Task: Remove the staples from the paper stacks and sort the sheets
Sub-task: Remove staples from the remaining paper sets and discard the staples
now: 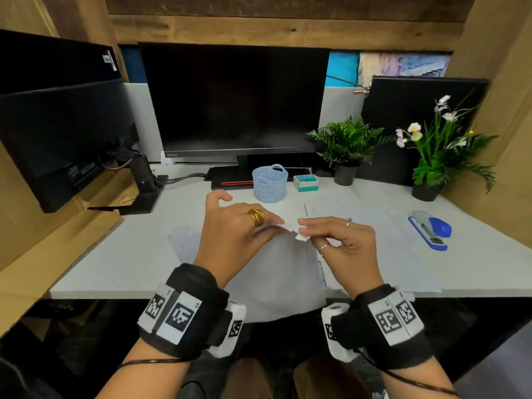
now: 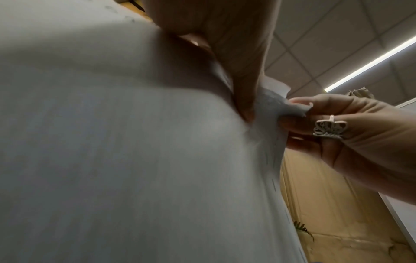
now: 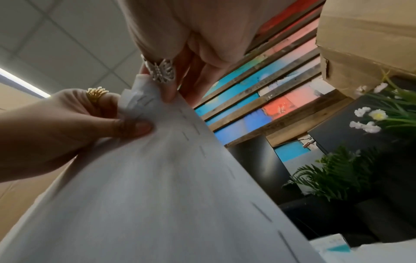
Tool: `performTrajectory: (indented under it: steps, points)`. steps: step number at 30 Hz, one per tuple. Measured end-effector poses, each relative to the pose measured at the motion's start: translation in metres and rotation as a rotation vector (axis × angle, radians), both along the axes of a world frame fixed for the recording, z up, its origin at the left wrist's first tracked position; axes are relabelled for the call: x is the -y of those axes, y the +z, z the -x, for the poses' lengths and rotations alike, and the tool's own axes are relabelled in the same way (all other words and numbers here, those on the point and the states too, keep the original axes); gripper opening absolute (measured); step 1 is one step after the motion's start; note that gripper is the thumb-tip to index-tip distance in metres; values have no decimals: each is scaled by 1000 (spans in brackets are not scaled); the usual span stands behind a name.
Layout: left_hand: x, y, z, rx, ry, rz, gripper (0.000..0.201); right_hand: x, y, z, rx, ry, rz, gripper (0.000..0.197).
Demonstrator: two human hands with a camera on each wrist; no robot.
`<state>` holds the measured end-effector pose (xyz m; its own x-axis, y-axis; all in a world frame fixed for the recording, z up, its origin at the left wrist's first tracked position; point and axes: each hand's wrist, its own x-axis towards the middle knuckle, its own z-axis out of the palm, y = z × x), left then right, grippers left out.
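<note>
paper stack (image 1: 283, 269): white, stapled along one edge | lifted, top corner crumpled

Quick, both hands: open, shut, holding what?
Left hand: pinching the paper stack at its top corner.
Right hand: pinching the same crumpled corner beside it.

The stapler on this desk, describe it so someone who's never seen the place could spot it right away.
Start at the big dark monitor in the middle of the white desk, then go right, past the two potted plants. The stapler lies flat near the desk's right side, in front of the flowering plant. It is the only blue and grey thing there.
</note>
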<state>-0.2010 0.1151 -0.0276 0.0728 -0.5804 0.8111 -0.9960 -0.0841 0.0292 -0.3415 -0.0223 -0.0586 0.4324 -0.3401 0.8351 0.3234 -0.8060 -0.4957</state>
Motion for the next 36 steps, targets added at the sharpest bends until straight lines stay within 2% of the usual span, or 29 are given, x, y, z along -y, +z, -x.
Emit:
performTrajectory:
  steps: [4,12,17,20,21,23,24,25,27,29,32,34,36]
  points:
    - [-1,-2,3,54,-83,110,18,-5,-2,10,62,-23,124,16]
    - [-2,-12,8,213,-78,240,22,-10,-6,21,59,-83,177,20]
    - [1,-11,14,222,-95,231,19,-8,-6,24,72,-114,194,21]
    - [8,-11,20,129,-132,80,16,1,-3,34,27,-189,182,35]
    - [11,-10,24,64,-113,-5,21,6,-2,40,-1,-220,164,37]
    - [14,-9,33,-150,-37,-245,47,19,0,59,-79,-292,109,35]
    - [15,-11,35,-246,0,-352,53,25,0,70,-121,-330,77,36]
    - [20,-16,40,-279,12,-423,50,31,0,87,-169,-379,52,39]
    - [25,-24,46,-237,7,-461,35,39,-1,111,-263,-418,-9,46]
    - [39,-32,62,-252,-65,-487,27,43,-1,139,-402,-440,-52,44]
    - [65,-50,92,-344,-208,-500,22,46,-5,172,-630,-457,-52,30]
    - [82,-64,116,-393,-227,-547,22,49,-15,190,-735,-516,-113,22]
    - [97,-81,138,-468,-217,-594,23,50,-30,205,-817,-589,-195,27]
